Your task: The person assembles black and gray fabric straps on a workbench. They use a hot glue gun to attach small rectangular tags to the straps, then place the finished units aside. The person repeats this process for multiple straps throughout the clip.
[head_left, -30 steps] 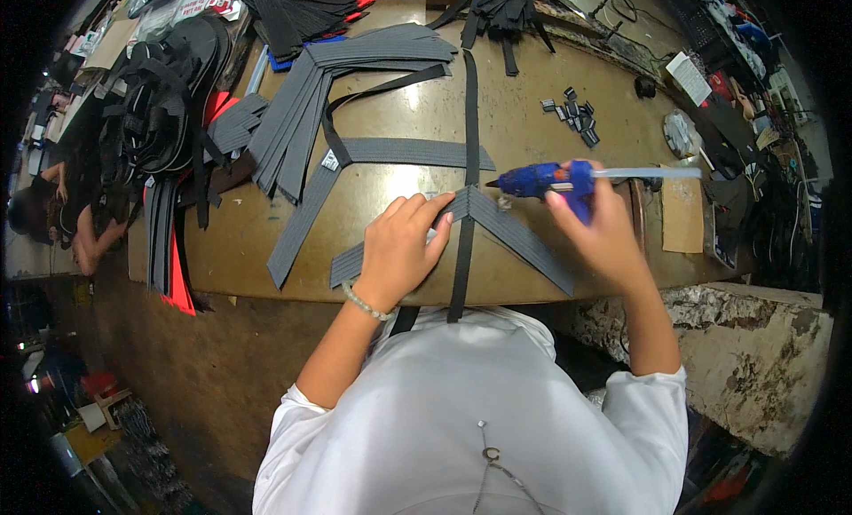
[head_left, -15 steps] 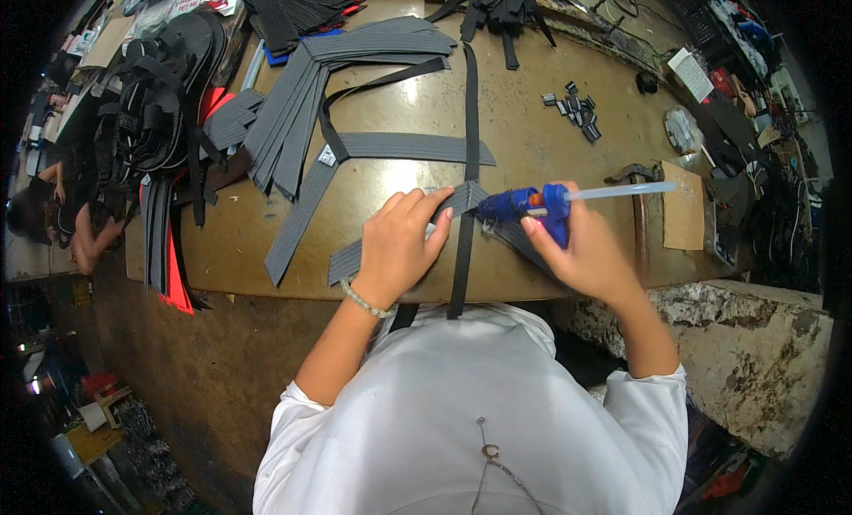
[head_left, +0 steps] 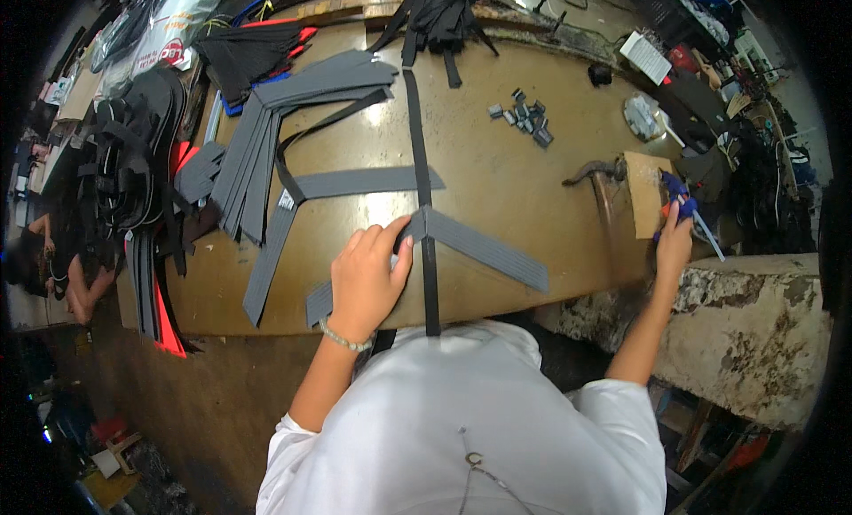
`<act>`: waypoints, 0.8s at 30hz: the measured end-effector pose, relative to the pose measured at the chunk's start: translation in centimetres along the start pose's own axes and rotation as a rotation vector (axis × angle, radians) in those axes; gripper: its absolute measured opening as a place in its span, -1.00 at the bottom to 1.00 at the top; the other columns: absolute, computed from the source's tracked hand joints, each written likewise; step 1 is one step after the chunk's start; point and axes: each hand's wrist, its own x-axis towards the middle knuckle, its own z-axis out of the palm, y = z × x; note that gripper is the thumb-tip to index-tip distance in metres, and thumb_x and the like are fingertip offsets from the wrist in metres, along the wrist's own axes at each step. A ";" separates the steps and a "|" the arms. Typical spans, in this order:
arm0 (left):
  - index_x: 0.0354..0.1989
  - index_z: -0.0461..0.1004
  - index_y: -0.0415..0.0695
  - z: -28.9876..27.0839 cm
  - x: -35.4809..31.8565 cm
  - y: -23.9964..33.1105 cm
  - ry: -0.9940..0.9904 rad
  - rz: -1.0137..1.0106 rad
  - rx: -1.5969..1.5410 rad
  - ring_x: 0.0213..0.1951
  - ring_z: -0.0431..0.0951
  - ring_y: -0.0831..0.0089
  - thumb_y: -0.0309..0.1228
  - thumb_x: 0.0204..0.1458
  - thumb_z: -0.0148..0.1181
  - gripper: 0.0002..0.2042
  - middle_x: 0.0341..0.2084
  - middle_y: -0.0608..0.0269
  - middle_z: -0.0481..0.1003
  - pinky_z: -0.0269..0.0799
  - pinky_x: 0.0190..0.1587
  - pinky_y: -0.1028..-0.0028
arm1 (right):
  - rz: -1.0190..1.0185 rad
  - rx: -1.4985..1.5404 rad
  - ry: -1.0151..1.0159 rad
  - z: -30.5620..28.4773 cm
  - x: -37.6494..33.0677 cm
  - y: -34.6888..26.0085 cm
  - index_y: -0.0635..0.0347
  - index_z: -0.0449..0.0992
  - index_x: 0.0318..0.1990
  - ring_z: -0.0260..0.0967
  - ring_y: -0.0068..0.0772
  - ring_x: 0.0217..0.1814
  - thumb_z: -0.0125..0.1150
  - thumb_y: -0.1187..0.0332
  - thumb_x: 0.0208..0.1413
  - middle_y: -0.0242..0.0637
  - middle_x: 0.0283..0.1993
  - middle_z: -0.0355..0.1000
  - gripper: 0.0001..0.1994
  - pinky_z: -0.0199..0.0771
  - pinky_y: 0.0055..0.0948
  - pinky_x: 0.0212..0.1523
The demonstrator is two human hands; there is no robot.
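On the table (head_left: 532,213), the left hand (head_left: 368,280) lies on the angled strip (head_left: 484,244), which a long strap (head_left: 424,204) crosses front to back. Left of them fans a stack of strips (head_left: 266,133); behind and to the right lie small clips (head_left: 524,120). At the table's right edge, beside the hammer (head_left: 595,173) and board (head_left: 646,191), the right hand (head_left: 674,240) touches the glue gun (head_left: 683,209).

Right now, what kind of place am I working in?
It looks like a small workshop for making straps or bags. Stacks of grey webbing strips cover a worn workbench, small metal buckle parts lie in a pile, and your right hand holds a blue glue gun at the bench edge.
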 end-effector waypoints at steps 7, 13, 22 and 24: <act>-0.12 0.57 -0.04 0.6 0.2 0.2 0.022 -0.018 -0.007 -0.43 0.45 0.28 -0.35 0.06 0.20 -0.79 -0.53 0.26 0.42 0.38 -0.42 0.32 | -0.736 0.703 -0.364 -0.3 -6.7 -13.5 0.32 0.58 -0.17 0.51 -0.15 -0.18 0.15 0.31 0.18 -0.04 -0.21 0.54 -0.76 0.44 -0.38 -0.10; -0.10 0.56 -0.02 0.4 -0.1 0.0 0.035 0.006 -0.025 -0.41 0.46 0.25 -0.33 0.07 0.19 -0.77 -0.54 0.23 0.43 0.38 -0.41 0.28 | -0.967 0.543 -0.379 10.7 -5.7 -23.3 0.33 0.57 -0.25 0.44 -0.11 -0.26 0.31 0.35 0.01 -0.01 -0.31 0.47 -0.78 0.45 -0.26 -0.19; -0.15 0.59 -0.02 0.3 0.0 0.2 0.117 0.019 -0.090 -0.49 0.46 0.32 -0.35 0.00 0.26 -0.77 -0.57 0.25 0.42 0.38 -0.43 0.36 | -0.407 1.202 -0.804 8.0 -6.2 -23.8 0.31 0.49 -0.15 0.46 -0.48 -0.37 0.21 0.42 0.15 -0.22 -0.28 0.48 -0.83 0.48 -0.45 -0.33; -0.16 0.59 -0.02 0.1 0.1 0.4 0.107 -0.005 -0.108 -0.49 0.46 0.32 -0.36 0.00 0.27 -0.78 -0.57 0.25 0.42 0.38 -0.44 0.36 | -0.482 1.281 -0.794 6.2 -7.1 -23.0 0.33 0.48 -0.12 0.43 -0.55 -0.40 0.13 0.46 0.20 -0.30 -0.33 0.44 -0.84 0.49 -0.52 -0.35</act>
